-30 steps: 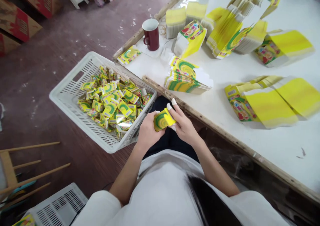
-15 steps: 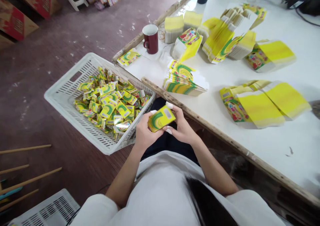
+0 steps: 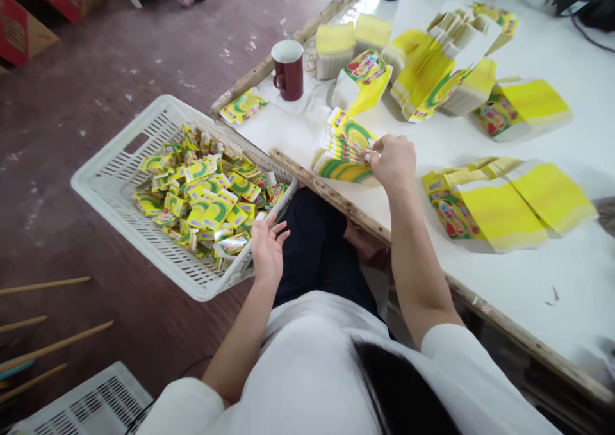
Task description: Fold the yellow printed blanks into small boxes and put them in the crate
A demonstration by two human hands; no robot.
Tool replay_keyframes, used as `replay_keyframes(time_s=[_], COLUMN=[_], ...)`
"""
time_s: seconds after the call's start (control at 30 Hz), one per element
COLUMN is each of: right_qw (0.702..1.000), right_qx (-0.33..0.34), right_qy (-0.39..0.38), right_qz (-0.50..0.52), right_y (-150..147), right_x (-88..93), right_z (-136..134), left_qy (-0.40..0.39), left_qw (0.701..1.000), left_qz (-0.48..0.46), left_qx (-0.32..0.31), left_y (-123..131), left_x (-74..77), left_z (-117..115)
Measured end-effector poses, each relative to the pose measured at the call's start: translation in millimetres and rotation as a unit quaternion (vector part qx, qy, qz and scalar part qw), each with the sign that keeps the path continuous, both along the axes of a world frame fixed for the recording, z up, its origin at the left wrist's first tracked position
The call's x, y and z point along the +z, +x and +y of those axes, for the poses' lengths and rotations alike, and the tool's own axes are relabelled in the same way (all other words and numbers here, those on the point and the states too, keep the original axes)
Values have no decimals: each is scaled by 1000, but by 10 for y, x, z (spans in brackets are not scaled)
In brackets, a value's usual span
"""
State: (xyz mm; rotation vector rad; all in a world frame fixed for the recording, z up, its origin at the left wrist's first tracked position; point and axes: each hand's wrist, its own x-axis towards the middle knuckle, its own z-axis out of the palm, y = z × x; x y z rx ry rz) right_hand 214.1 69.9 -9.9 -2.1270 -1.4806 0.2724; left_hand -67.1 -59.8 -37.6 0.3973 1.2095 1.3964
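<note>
My left hand (image 3: pixel 267 248) is at the near right rim of the white plastic basket (image 3: pixel 120 195), its fingers apart and nothing in it. Many small yellow and green boxes (image 3: pixel 206 207) lie jumbled in that basket. Over the table, my right hand (image 3: pixel 394 161) pinches the right end of a fanned stack of flat yellow cartons (image 3: pixel 343 156). Its thumb and fingertips are closed at the cartons' edge; how many they grip I cannot tell.
Bundles of flat yellow cartons (image 3: pixel 504 201) and a tall stack (image 3: pixel 427 79) cover parts of the white table. A dark red mug (image 3: pixel 289 76) stands near its wooden edge (image 3: pixel 331 195). Wooden sticks (image 3: pixel 57 348) and another white basket (image 3: pixel 91 409) are at lower left.
The small box held between both hands has left them. My left hand has opened and moved left to the basket rim; my right hand has reached up to the carton stack.
</note>
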Motion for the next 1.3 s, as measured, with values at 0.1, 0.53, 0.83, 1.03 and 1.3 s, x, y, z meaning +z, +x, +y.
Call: replay_keyframes(time_s=[0.1,0.53,0.83,1.03,1.3], right_qw=[1000,999,941,810,852], right_qx=[14,35,249,268,206], right_qy=[-1,8,2,-40,-10], right_qz=[-1,-38,228,521,481], right_y=[35,-88,-892,-1373,-1388], right_x=[-51,185,309,-27,-155], right_z=[39,139,-1027,-1511,-1451], left_qy=[2,-13,150,149,91], left_qw=[1000,994,978,980,995], left_qz=[-4,10,-88,-133,-30], left_qx=[-28,-112,-117,14,-25], left_y=[38,93,285,347,215], left_x=[-1,-13,74,336,54], left_z=[4,-155,-58,158,78])
